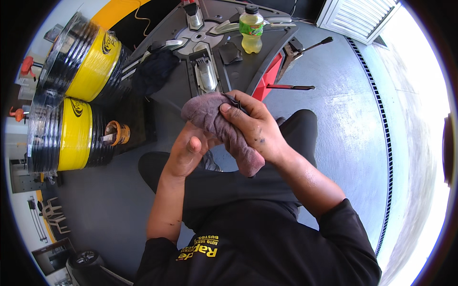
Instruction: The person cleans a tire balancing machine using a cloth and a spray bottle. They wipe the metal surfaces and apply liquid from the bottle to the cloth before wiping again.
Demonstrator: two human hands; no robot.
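A bunched purplish-brown cloth (pixel 219 114) hangs across the front of my body, at about the height of my lap. My right hand (pixel 260 125) is closed on it, thumb pressed on top; a small dark edge shows by the thumb, and I cannot make out what it is. My left hand (pixel 187 150) lies against the cloth's left side with its palm turned up and its thumb standing apart. The cloth hides part of the left fingers. Dark smudges mark the back of my right hand.
Ahead stands a grey machine turntable (pixel 229 71) with metal clamps (pixel 205 71). On it are a bottle of yellowish drink (pixel 251 31), a dark cloth (pixel 155 69) and a black flat piece (pixel 230 53). Wrapped tyres (pixel 78 133) are stacked left, by an orange tub (pixel 117 133).
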